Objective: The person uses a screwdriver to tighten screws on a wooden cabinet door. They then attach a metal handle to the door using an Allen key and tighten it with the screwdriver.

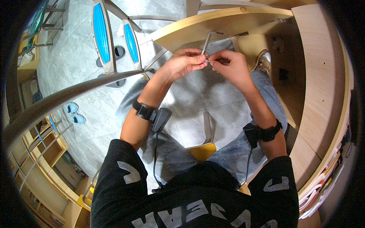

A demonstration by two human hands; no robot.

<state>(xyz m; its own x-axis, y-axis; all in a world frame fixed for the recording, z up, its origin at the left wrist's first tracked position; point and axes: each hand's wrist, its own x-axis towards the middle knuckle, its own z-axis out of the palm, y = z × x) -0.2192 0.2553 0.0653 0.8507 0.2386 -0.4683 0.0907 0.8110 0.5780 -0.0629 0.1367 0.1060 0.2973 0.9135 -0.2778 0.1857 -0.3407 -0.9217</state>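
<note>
My left hand (187,62) is closed round the lower end of a thin, silver metal bar (207,42). The bar's far end bends to the right, close against a light wooden panel (178,35); whether it is fixed there I cannot tell. Just right of it, my right hand (229,65) pinches at a small shiny piece (207,60) between the two hands, thumb and fingertips pressed together. That piece is too small to name, and the fingers partly cover it. Both hands are above the tiled floor, between my knees.
A wooden desk (313,76) curves along the right, with papers (323,186) at its lower edge. To the left runs a thick metal rail (72,91), beside a ladder with blue treads (100,34). Light blue slippers (75,113) lie on the grey floor (95,131).
</note>
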